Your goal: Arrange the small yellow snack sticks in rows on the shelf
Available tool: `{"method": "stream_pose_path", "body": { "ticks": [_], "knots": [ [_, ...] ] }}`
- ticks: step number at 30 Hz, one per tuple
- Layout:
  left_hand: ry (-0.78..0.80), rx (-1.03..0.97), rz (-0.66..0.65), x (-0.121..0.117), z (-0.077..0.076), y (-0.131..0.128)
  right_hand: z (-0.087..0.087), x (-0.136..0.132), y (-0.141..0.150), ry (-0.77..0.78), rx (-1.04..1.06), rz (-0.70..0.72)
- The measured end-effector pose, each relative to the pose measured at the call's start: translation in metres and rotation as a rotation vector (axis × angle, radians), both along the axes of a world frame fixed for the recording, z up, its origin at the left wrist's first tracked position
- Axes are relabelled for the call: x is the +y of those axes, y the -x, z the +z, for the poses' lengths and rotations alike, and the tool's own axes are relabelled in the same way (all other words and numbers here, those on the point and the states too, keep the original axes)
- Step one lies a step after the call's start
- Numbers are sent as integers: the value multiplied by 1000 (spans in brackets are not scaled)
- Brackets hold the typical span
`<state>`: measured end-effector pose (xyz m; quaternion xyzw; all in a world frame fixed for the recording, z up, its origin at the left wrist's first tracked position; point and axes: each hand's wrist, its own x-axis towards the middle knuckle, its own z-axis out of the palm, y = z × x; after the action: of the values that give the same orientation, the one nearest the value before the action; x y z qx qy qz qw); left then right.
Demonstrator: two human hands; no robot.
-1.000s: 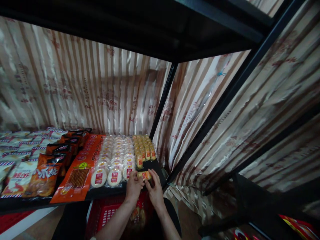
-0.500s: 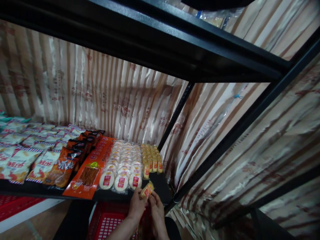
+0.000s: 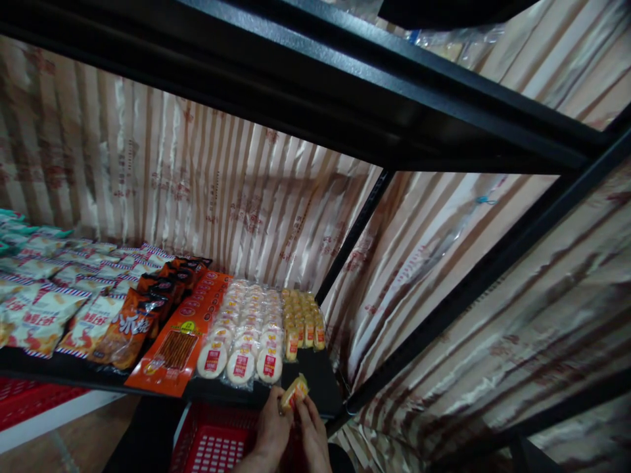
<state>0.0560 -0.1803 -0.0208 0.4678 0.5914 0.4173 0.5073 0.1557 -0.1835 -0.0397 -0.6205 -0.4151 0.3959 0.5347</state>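
Between my two hands is a small yellow wrapped snack [image 3: 294,392] with red print, just off the front edge of the black shelf [image 3: 315,374]. My left hand [image 3: 273,420] grips it from the left, fingers closed. From the right, my right hand [image 3: 310,424] has its fingers closed on the same snack. Similar yellow wrapped snacks [image 3: 306,322] stand in short rows on the shelf beyond. To their left lie rows of round white crackers [image 3: 241,364] in clear wrappers. Below my hands is a red basket [image 3: 217,447], partly covered by my arms.
Left of the crackers lie an orange bag of sticks [image 3: 177,348], brown-orange snack bags [image 3: 131,322] and white snack bags [image 3: 44,315]. An upper shelf [image 3: 296,79] hangs overhead. Black posts [image 3: 355,236] frame the right corner, backed by striped sheeting [image 3: 246,203].
The view has shifted slightly, so the shelf sits a little lower and further right. Both hands still hold the yellow snack, which is turned a little.
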Motion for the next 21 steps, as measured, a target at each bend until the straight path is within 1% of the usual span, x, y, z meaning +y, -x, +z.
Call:
{"method": "stream_pose_path", "body": {
  "ticks": [5, 8, 12, 16, 19, 21],
  "knots": [
    [-57, 40, -36, -1, -4, -2, 22, -4, 12, 49, 29, 27],
    [-41, 71, -50, -2, -7, -3, 28, -6, 17, 52, 13, 27],
    [-35, 118, -79, -4, -7, -4, 25, -3, 13, 69, -47, -28],
    [-70, 109, -147, -5, 3, -6, 20, 4, 5, 43, 14, -42],
    [-133, 95, -139, -4, 9, -9, 20, 9, 0, 22, 19, -56],
    [-144, 73, -140, -1, 10, -11, 21, 11, -2, -1, -2, -63]
  ]
}}
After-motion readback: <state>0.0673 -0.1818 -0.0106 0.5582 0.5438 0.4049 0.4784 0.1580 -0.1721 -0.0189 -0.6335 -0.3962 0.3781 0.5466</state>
